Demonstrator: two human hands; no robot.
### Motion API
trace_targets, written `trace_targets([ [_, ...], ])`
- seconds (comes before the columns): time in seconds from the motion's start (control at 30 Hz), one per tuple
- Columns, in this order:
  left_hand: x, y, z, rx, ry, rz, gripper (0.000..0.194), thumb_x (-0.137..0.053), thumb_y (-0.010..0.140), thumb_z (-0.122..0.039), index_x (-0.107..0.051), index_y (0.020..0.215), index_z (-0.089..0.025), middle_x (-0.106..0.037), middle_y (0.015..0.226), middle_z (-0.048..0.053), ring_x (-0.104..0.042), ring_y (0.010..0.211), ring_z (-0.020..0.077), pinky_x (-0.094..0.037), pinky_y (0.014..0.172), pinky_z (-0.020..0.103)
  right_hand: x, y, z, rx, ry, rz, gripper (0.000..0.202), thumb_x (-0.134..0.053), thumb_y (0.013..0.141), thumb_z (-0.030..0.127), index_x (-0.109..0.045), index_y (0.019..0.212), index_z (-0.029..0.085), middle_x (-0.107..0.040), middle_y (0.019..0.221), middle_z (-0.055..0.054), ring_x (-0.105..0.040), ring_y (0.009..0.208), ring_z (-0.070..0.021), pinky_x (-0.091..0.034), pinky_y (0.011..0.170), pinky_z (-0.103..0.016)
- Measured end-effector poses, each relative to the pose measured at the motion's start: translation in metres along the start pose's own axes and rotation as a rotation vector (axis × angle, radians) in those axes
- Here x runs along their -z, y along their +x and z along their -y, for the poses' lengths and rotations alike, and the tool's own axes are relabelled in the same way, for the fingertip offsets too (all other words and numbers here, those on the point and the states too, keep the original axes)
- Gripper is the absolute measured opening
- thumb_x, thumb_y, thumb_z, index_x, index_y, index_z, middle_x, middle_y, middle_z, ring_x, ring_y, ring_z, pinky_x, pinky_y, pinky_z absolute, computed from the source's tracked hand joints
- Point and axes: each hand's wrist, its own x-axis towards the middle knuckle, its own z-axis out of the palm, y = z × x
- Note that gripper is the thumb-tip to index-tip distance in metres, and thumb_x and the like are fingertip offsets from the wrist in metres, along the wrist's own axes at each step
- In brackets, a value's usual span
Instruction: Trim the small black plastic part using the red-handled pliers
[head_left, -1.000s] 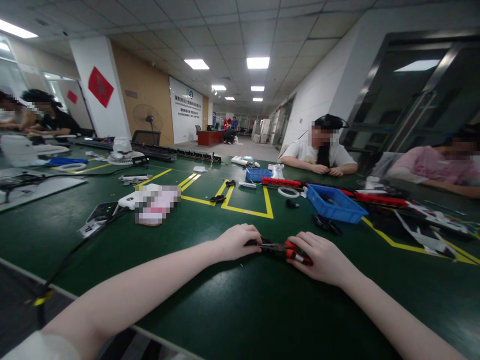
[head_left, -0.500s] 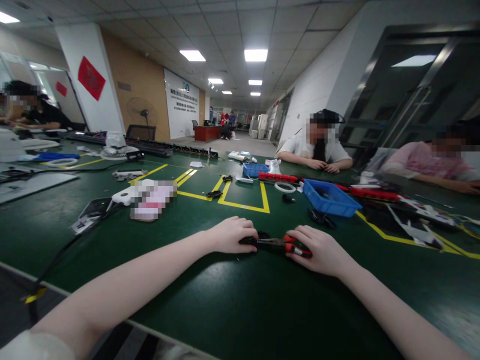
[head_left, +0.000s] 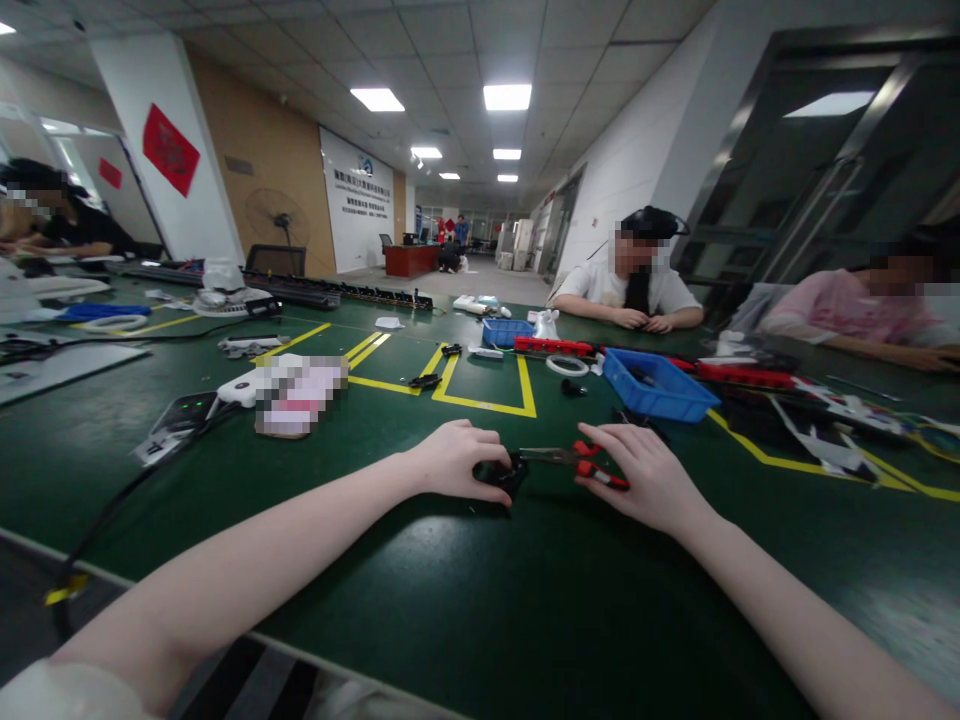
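My left hand (head_left: 459,465) is curled around a small black plastic part (head_left: 511,478), thumb below and fingers above. The part is dark and half covered by the fingers, so its kind cannot be made out. My right hand (head_left: 646,475) holds needle-nose pliers with red and black handles (head_left: 602,474), thumb on the lower handle and fingers at the upper one. The handles stand apart. The pliers' metal jaws (head_left: 551,455) point left, with their tips at the black part's upper right edge; whether they touch it is unclear.
On the green table (head_left: 420,600) are a blue bin (head_left: 660,397), a smaller blue bin (head_left: 507,332), a white ring (head_left: 568,366), small black pieces (head_left: 425,381) and a phone-like object (head_left: 300,395) beside a white device with a black cable (head_left: 127,490). Several people sit around.
My left thumb and fingers have spread wider around the black part. The pliers' handles have opened further and their tips now sit higher. The whole view has shifted slightly.
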Motion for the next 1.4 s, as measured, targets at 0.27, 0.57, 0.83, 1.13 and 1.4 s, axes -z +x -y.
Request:
trace_targets([
  [0.27,-0.001,0.000,-0.003,0.012,-0.177,-0.040,0.070,-0.073,0.076,-0.054,-0.048,0.132,-0.022,-0.052,0.136,0.012,-0.051,0.123,0.0285,-0.039,0.099,0.038,-0.006,0.003,0.002,0.014,-0.115,0.032,0.052,-0.053,0.090,0.037,-0.048,0.137,0.013,-0.059,0.117,-0.019,-0.053,0.111,-0.0335,-0.042,0.095,-0.050],
  [0.57,-0.009,-0.001,-0.001,0.024,-0.254,-0.002,0.048,-0.066,0.086,-0.042,-0.055,0.126,-0.018,-0.053,0.133,0.014,-0.053,0.121,0.0279,-0.040,0.103,0.041,-0.009,0.005,0.010,-0.017,-0.049,0.079,0.046,-0.052,0.091,0.040,-0.050,0.128,0.013,-0.063,0.113,-0.017,-0.058,0.106,-0.0301,-0.045,0.089,-0.043],
  [0.83,-0.010,-0.002,0.002,0.026,-0.217,-0.024,0.045,-0.060,0.087,-0.026,-0.052,0.131,-0.017,-0.051,0.137,0.014,-0.052,0.123,0.0270,-0.041,0.105,0.042,-0.012,0.005,0.013,-0.014,-0.059,0.092,0.042,-0.055,0.089,0.043,-0.056,0.120,0.014,-0.065,0.111,-0.015,-0.060,0.102,-0.0287,-0.046,0.086,-0.042],
  [1.13,-0.017,0.000,0.008,0.024,-0.283,-0.032,0.044,-0.049,0.083,-0.009,-0.055,0.127,-0.015,-0.057,0.129,0.012,-0.056,0.118,0.0233,-0.044,0.104,0.038,-0.011,0.005,0.013,-0.029,-0.050,0.091,0.041,-0.056,0.088,0.043,-0.057,0.119,0.015,-0.066,0.110,-0.014,-0.060,0.102,-0.0284,-0.046,0.085,-0.041],
  [1.4,-0.010,0.000,-0.002,0.091,-0.222,0.006,0.049,-0.060,0.089,-0.044,-0.054,0.130,-0.017,-0.053,0.135,0.015,-0.054,0.122,0.0292,-0.042,0.105,0.043,-0.014,0.004,0.012,-0.016,-0.062,0.072,0.042,-0.057,0.088,0.044,-0.058,0.116,0.013,-0.066,0.109,-0.015,-0.061,0.100,-0.0279,-0.047,0.084,-0.040],
])
